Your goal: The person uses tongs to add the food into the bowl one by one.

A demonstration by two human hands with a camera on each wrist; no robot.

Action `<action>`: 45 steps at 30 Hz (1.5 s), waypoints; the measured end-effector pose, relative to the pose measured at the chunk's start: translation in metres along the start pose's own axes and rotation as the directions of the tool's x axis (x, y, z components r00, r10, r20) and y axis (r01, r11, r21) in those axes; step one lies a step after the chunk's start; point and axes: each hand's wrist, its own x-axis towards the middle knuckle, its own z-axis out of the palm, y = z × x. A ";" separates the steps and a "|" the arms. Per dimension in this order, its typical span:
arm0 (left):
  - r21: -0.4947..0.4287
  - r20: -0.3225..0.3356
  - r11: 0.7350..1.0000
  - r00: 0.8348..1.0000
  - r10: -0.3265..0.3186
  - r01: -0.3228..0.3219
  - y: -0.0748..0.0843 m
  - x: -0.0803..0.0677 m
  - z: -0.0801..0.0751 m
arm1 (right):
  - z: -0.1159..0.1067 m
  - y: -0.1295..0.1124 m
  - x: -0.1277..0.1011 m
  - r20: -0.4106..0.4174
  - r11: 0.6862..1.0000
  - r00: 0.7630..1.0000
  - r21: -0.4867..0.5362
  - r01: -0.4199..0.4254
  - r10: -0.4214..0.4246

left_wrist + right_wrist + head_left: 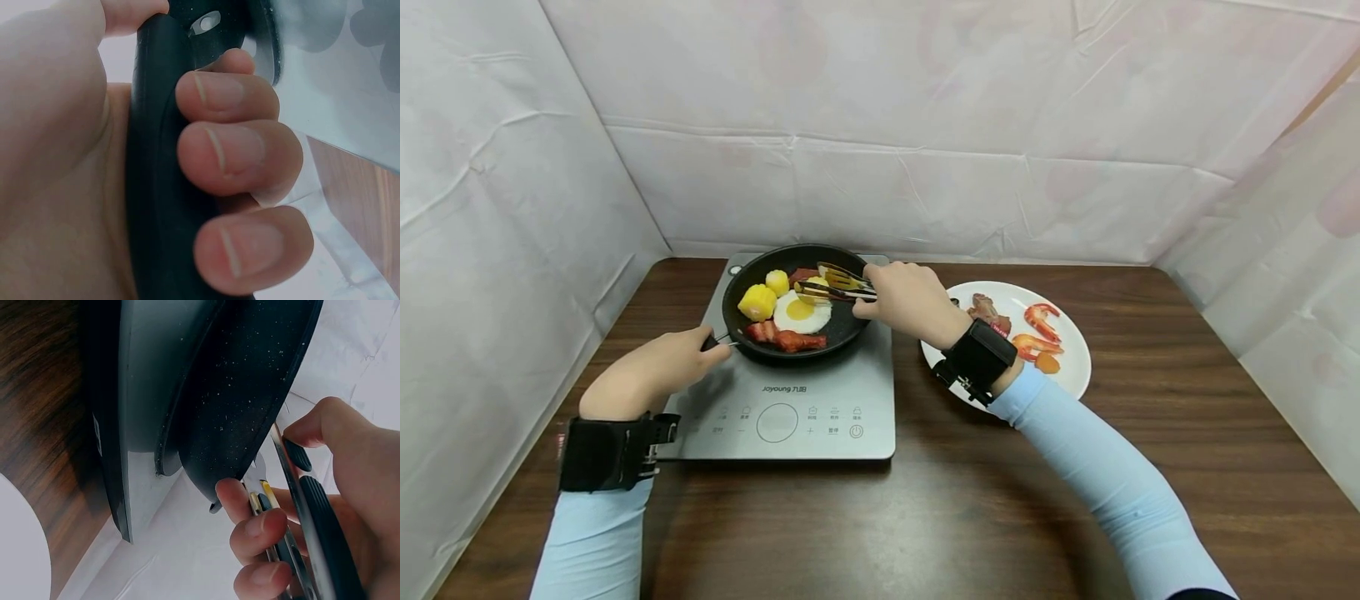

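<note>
My left hand (662, 371) grips the black handle (153, 162) of a frying pan (850, 329), fingers curled round it in the left wrist view. My right hand (913, 304) holds metal tongs (306, 519) with black grip pads, from the pan's right side. The tongs' heads reach into the pan around a yellow corn piece (817, 282), which they partly hide. Two more corn pieces (757, 302) lie at the pan's left. A fried egg (801, 312) is in the middle, with browned bacon (786, 337) in front and a reddish meat piece (802, 274) behind.
The pan stands on a silver induction cooker (850, 400) with touch controls at its front. To the right, partly under my right wrist, a white plate (1078, 367) holds shrimp (1041, 321), meat (988, 312) and an orange slice-like piece (1047, 362). White sheeting (880, 192) encloses the brown table (1000, 500).
</note>
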 end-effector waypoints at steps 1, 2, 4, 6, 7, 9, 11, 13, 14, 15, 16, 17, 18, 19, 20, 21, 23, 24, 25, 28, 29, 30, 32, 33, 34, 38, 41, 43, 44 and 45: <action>0.000 0.000 1.000 1.000 -0.001 0.001 0.000 0.000 0.000 | 0.000 0.000 0.000 0.001 1.000 1.000 0.000 -0.002 0.002; -0.002 0.001 1.000 1.000 -0.003 0.003 0.000 0.000 0.000 | 0.001 0.000 0.000 0.002 1.000 1.000 0.000 -0.003 0.003; -0.002 0.000 1.000 1.000 -0.003 0.003 0.000 0.000 0.000 | 0.001 0.000 0.000 0.002 1.000 1.000 0.001 -0.004 0.004; -0.004 0.002 1.000 1.000 -0.004 0.004 0.000 0.000 -0.001 | 0.001 0.001 0.000 0.003 1.000 1.000 0.002 -0.004 0.004; -0.004 0.003 1.000 1.000 -0.005 0.005 0.000 0.001 -0.001 | 0.001 0.001 -0.001 0.003 1.000 1.000 0.004 -0.005 0.005; -0.002 0.004 1.000 1.000 -0.004 0.004 0.000 0.001 -0.001 | 0.000 0.002 0.000 0.005 1.000 1.000 0.004 -0.005 0.005; 0.001 0.004 1.000 1.000 -0.006 0.006 0.000 0.001 -0.001 | 0.000 0.003 0.000 0.009 1.000 1.000 0.005 -0.004 0.004; 0.007 0.001 1.000 1.000 -0.002 0.002 0.000 0.002 0.000 | -0.001 0.004 -0.001 0.012 1.000 1.000 0.008 0.000 0.000; 0.010 -0.002 1.000 1.000 -0.001 0.001 0.000 0.002 0.000 | -0.001 0.004 -0.001 0.012 1.000 1.000 0.007 0.003 -0.003; 0.012 -0.003 1.000 1.000 0.000 0.000 0.000 0.002 0.000 | -0.001 0.005 -0.001 0.013 1.000 1.000 0.007 0.007 -0.007; 0.013 -0.004 1.000 1.000 0.001 -0.001 0.000 0.001 -0.001 | -0.001 0.005 -0.001 0.011 1.000 1.000 0.008 0.010 -0.010; 0.014 -0.005 1.000 1.000 0.002 -0.002 0.000 0.001 -0.001 | -0.001 0.005 -0.001 0.008 1.000 1.000 0.009 0.013 -0.013; 0.014 -0.006 1.000 1.000 0.004 -0.004 0.000 0.002 -0.001 | -0.001 0.005 -0.001 0.007 1.000 1.000 0.009 0.015 -0.015; 0.014 -0.006 1.000 1.000 0.005 -0.005 0.000 0.002 0.000 | -0.001 0.005 -0.001 0.007 1.000 1.000 0.008 0.016 -0.016; 0.013 -0.006 1.000 1.000 0.005 -0.005 -0.001 0.002 0.000 | -0.001 0.005 -0.001 0.008 1.000 1.000 0.009 0.017 -0.017; 0.012 -0.005 1.000 1.000 0.005 -0.005 -0.001 0.002 0.000 | -0.001 0.005 -0.001 0.009 1.000 1.000 0.010 0.018 -0.018; 0.012 -0.005 1.000 1.000 0.006 -0.006 -0.001 0.002 0.000 | -0.002 0.005 0.000 0.011 1.000 1.000 0.013 0.017 -0.017; 0.012 -0.005 1.000 1.000 0.007 -0.007 -0.001 0.002 0.000 | -0.002 0.005 0.000 0.013 1.000 1.000 0.014 0.016 -0.016; 0.012 -0.005 1.000 1.000 0.007 -0.007 -0.001 0.002 0.000 | -0.002 0.005 0.000 0.015 1.000 1.000 0.016 0.015 -0.015; 0.015 -0.005 1.000 1.000 0.010 -0.010 -0.002 0.002 -0.001 | -0.003 0.004 0.000 0.017 1.000 1.000 0.018 0.010 -0.010; 0.014 -0.005 1.000 1.000 0.011 -0.010 -0.002 0.002 -0.001 | -0.003 0.004 0.000 0.020 1.000 1.000 0.018 0.008 -0.009; 0.014 -0.005 1.000 1.000 0.012 -0.012 -0.002 0.002 -0.001 | -0.003 0.003 0.000 0.023 1.000 1.000 0.018 0.007 -0.007; 0.015 -0.006 1.000 1.000 0.014 -0.014 -0.002 0.001 -0.001 | -0.003 0.003 -0.001 0.028 1.000 1.000 0.016 0.004 -0.005; 0.015 -0.007 1.000 1.000 0.014 -0.014 -0.002 0.001 -0.001 | -0.003 0.003 -0.001 0.031 1.000 1.000 0.015 0.003 -0.003; 0.014 -0.006 1.000 1.000 0.015 -0.015 -0.002 0.001 -0.001 | -0.004 0.003 -0.001 0.032 1.000 0.999 0.014 0.003 -0.003; 0.011 -0.005 1.000 1.000 0.010 -0.010 -0.001 0.001 -0.001 | -0.004 0.003 -0.002 0.030 1.000 1.000 0.012 0.000 0.000; 0.012 -0.005 1.000 1.000 0.007 -0.006 0.000 0.001 -0.001 | -0.004 0.003 -0.002 0.023 1.000 1.000 0.015 0.000 0.000; 0.013 -0.006 1.000 1.000 0.008 -0.008 0.000 0.002 -0.001 | -0.004 0.003 -0.003 0.017 1.000 1.000 0.015 0.000 0.000; 0.013 -0.007 1.000 1.000 0.010 -0.010 0.000 0.002 -0.001 | -0.004 0.003 -0.003 0.013 1.000 1.000 0.014 0.000 0.000; 0.014 -0.007 1.000 1.000 0.012 -0.012 0.000 0.002 -0.001 | -0.004 0.004 -0.003 0.007 1.000 1.000 0.013 0.000 0.000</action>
